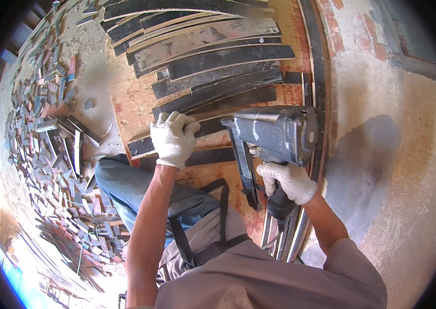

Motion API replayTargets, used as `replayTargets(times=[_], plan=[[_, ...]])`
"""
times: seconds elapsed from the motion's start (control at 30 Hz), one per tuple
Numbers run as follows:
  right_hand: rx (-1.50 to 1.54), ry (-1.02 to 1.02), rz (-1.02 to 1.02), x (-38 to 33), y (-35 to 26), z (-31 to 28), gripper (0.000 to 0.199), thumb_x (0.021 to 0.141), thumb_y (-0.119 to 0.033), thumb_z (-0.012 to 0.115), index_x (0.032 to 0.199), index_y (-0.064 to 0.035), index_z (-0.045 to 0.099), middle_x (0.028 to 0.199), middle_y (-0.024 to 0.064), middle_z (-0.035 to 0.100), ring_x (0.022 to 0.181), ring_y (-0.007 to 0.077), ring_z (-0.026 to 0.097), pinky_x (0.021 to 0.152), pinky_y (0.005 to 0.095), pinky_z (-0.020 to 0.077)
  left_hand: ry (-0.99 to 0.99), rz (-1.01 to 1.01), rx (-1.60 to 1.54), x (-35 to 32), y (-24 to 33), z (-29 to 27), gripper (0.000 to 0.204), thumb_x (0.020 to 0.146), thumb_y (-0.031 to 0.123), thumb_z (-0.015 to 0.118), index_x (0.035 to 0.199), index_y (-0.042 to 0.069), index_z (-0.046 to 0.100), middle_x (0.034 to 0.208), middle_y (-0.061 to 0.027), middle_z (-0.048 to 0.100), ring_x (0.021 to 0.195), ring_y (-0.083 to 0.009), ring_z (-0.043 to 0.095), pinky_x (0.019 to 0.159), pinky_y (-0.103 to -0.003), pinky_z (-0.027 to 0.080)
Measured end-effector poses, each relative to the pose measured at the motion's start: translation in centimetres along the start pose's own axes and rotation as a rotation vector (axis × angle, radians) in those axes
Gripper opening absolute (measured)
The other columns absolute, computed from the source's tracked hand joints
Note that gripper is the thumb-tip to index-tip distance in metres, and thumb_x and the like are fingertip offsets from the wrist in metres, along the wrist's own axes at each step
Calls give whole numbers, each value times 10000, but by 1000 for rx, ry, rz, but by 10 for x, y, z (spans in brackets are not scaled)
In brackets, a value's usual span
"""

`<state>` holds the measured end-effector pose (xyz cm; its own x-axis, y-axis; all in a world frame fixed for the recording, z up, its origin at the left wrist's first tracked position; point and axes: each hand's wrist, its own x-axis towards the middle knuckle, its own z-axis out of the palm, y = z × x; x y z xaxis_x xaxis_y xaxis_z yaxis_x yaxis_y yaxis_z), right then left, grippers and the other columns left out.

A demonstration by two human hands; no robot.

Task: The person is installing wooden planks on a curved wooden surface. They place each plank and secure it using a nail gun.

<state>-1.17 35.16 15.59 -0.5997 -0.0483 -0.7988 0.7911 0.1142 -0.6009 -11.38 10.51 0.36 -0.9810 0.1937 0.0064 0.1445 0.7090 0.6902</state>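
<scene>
My right hand (288, 181), in a white knit glove, is wrapped round the handle of a black nail gun (274, 133). The gun's long magazine slants down on its left side, and an air hose (278, 234) seems to run from the handle's base. My left hand (174, 139), also gloved, has its fingers curled closed over a dark wooden strip (212, 126). Whether it grips that strip or a small thing inside the fist is hidden. Another dark strip (210, 156) lies just nearer to me, beneath the left wrist.
Several dark-faced wooden strips (228, 60) lie in rows across a reddish-brown board (130, 110). A long dark rail (320, 77) edges the board on the right, beside a patchy concrete surface (388, 98). Scattered wood offcuts (48, 149) cover the floor at left.
</scene>
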Motion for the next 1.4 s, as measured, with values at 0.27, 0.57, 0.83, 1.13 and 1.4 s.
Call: replayTargets(times=[0.27,0.57,0.83,1.13,1.4], plan=[[156,111,62,-1,-15,17,268,907,-71,621,1157,23,648,571,70,588,449,166,548,485,296,434,36,50,17,-1,0,-7,56,764,190,786,772,151,747,820,-14,703,825,-276,619,762,-437,451],[171,131,66,0,15,21,216,956,-156,618,812,1,655,580,91,600,509,177,587,543,321,471,10,-735,419,-38,-90,-69,481,920,506,646,1037,47,734,1052,-189,708,931,-387,662,905,-530,479],[58,179,79,-20,35,16,283,977,-159,599,746,-1,639,594,79,624,541,177,598,576,322,471,-3,-1178,-939,-32,-51,-54,358,930,297,666,1107,-12,706,1053,-141,673,842,-255,678,625,-374,639],[-37,130,-42,-28,57,12,243,994,-220,635,871,-16,683,618,53,622,515,138,574,543,298,448,-181,-1343,-1241,-33,-21,1,202,968,179,625,1109,35,635,1012,-131,566,892,-287,606,683,-452,662],[42,112,-4,-15,61,23,132,972,-138,671,981,-6,663,615,53,622,476,143,574,459,305,458,-147,-1416,-1206,-28,-21,4,142,953,170,622,1045,63,608,974,-102,481,830,-249,534,675,-470,667]])
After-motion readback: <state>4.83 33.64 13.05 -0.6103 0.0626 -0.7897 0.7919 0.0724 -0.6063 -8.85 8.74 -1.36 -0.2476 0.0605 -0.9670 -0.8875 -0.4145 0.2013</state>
